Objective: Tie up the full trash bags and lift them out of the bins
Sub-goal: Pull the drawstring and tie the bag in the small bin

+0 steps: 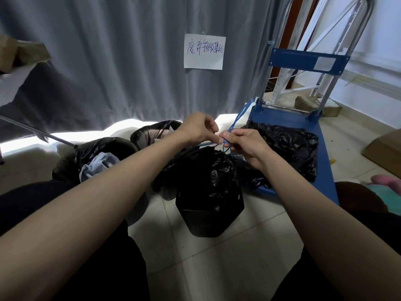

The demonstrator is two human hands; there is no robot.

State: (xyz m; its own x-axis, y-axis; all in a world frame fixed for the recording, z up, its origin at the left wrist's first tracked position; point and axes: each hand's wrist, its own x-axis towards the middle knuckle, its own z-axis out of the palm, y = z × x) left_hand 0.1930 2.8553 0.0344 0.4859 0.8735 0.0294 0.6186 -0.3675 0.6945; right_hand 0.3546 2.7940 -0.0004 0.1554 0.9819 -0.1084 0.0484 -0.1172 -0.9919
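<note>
A blue drawstring is pinched between the curled fingers of the left hand and the right hand, which are held close together, almost touching, above a black trash bag. One strand of the drawstring is stretched up and away from the right hand toward a blue cart; another short strand is drawn sideways under the left hand. The mouth of the trash bag is gathered directly beneath the hands, and the bag is seated in a dark bin that stands on the tiled floor.

To the left of the hands, and beneath the left forearm, a second bin with a black liner is seen, its mouth open and pale blue material showing inside. Just beyond the left hand a third lined bin is partly visible, also open. To the right of the right hand, another black bag is laid on the platform of the blue cart, whose metal handle rises behind it.

Beyond the hands a grey curtain is hung, and a white paper sign with handwritten characters is fixed to it. A brown cardboard box is seen on the floor at the far right, with a pink and teal item nearer the right elbow; what it is cannot be told.
</note>
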